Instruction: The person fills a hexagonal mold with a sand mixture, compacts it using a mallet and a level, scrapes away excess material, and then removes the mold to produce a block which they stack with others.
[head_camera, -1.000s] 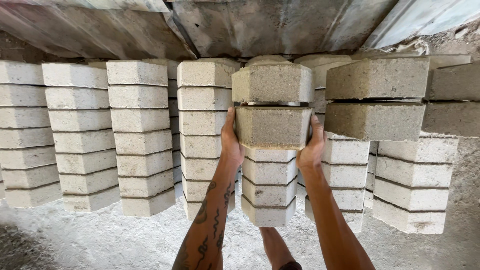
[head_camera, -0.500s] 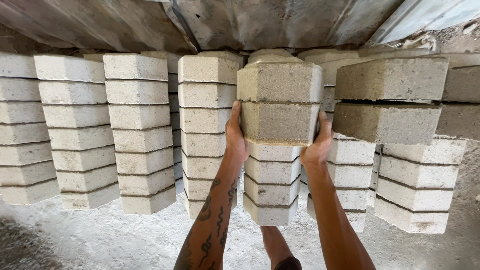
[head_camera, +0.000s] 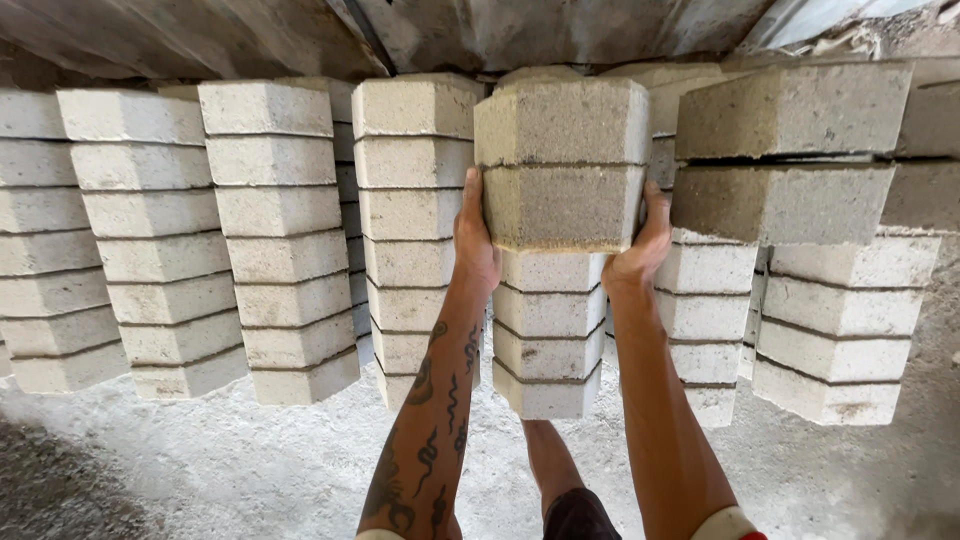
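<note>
Head view: my left hand (head_camera: 475, 240) and right hand (head_camera: 640, 250) clamped the side faces of two stacked grey concrete blocks (head_camera: 562, 165), held raised between me and a pale block column (head_camera: 548, 330). Further pale block stacks (head_camera: 280, 240) stood in rows on the gritty ground (head_camera: 200, 460); two darker blocks (head_camera: 790, 160) topped the stack at right.

Both forearms bare, no gloves, no watch, no rings visible. Left hand (head_camera: 474, 250): forearm below it carries dark tattoos toward 6 o'clock, wavy flame-like strokes and curled shapes running from mid-forearm to elbow. Right hand (head_camera: 640, 255): forearm unmarked. At 5 o'clock, pale sleeve edge with a red trim. Dark shorts at 6 o'clock; bare leg above them.
</note>
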